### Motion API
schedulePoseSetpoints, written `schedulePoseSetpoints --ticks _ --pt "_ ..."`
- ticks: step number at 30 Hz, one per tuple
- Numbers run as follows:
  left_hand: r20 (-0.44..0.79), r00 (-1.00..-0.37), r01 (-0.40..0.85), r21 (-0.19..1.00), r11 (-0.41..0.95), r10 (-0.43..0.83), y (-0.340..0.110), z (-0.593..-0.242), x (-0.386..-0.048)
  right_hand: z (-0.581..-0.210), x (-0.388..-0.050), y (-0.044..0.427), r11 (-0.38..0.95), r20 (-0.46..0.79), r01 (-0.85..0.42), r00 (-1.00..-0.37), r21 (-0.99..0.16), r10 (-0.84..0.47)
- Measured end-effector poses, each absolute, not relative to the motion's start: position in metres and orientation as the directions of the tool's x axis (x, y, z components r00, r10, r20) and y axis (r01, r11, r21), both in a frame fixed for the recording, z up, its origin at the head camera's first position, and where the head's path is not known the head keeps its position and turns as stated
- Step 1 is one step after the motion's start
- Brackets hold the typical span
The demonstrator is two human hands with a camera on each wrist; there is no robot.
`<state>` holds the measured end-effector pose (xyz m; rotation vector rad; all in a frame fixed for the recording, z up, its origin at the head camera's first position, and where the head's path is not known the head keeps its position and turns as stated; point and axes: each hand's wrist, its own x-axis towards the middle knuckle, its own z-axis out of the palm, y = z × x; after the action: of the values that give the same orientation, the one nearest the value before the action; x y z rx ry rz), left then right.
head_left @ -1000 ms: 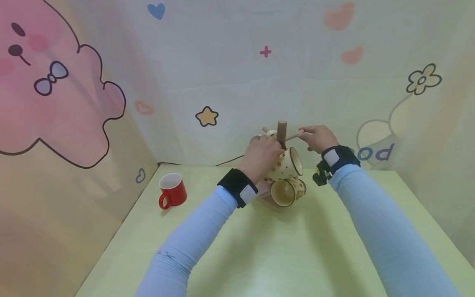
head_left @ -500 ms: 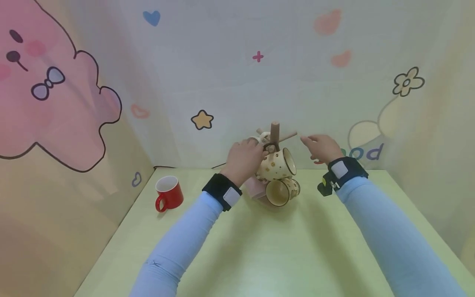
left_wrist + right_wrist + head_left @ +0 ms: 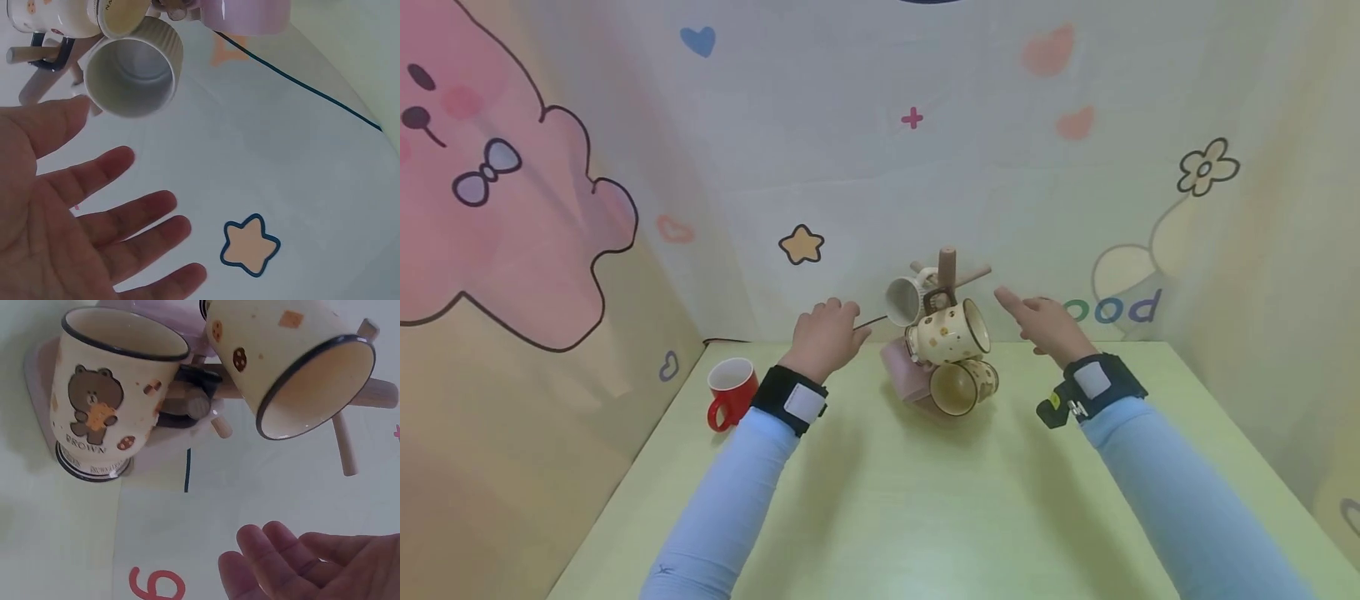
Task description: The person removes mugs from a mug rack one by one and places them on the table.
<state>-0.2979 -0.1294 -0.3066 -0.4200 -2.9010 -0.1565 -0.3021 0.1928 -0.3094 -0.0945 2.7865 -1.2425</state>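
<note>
A wooden mug tree [image 3: 947, 265] with several pegs stands at the back of the table, hung with mugs. A white ribbed mug [image 3: 904, 302] hangs upper left, its mouth facing outward. Below it is a pink mug [image 3: 901, 367]. Two cream mugs with a brown pattern hang on the right: an upper cream mug [image 3: 953, 335] and a lower cream mug [image 3: 957, 390]. My left hand [image 3: 823, 340] is left of the rack, fingers spread, touching nothing. Right of the rack, my right hand [image 3: 1047, 325] hovers with its fingers extended, clear of the mugs and pegs.
A red mug [image 3: 733, 390] with a white inside stands upright on the table's left, near my left wrist. The light green table [image 3: 925, 508] meets patterned cloth walls [image 3: 820, 150] at the back and sides.
My left hand has come away from the mugs and moved left, uncovering the white mug. My right hand has let go of a peg and shifted slightly right and down.
</note>
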Motion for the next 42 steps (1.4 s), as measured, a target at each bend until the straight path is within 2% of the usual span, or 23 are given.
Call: schedulePoseSetpoints --ticks 10,18,26,34,42 --pt "0.103 -0.974 0.218 0.188 0.958 0.201 -0.150 -0.329 -0.284 -0.344 -0.284 0.175 0.593 -0.122 0.057 -0.990 -0.803 -0.070" --pt "0.091 -0.981 0.190 0.226 0.956 0.173 -0.156 -0.358 -0.277 -0.373 -0.265 0.146 0.384 -0.131 0.130 -0.991 -0.914 0.022" --pt "0.058 -0.985 0.170 0.275 0.946 0.161 -0.159 -0.384 -0.268 -0.379 -0.260 0.122 0.254 -0.149 0.177 -0.981 -0.951 0.125" --pt "0.001 -0.984 0.170 0.312 0.935 0.179 -0.160 -0.410 -0.259 -0.379 -0.265 0.113 0.186 -0.081 0.111 -0.983 -0.976 0.162" --pt "-0.039 -0.977 0.183 0.357 0.916 0.210 -0.154 -0.430 -0.250 -0.382 -0.271 0.109 0.138 -0.072 0.101 -0.978 -0.985 0.196"
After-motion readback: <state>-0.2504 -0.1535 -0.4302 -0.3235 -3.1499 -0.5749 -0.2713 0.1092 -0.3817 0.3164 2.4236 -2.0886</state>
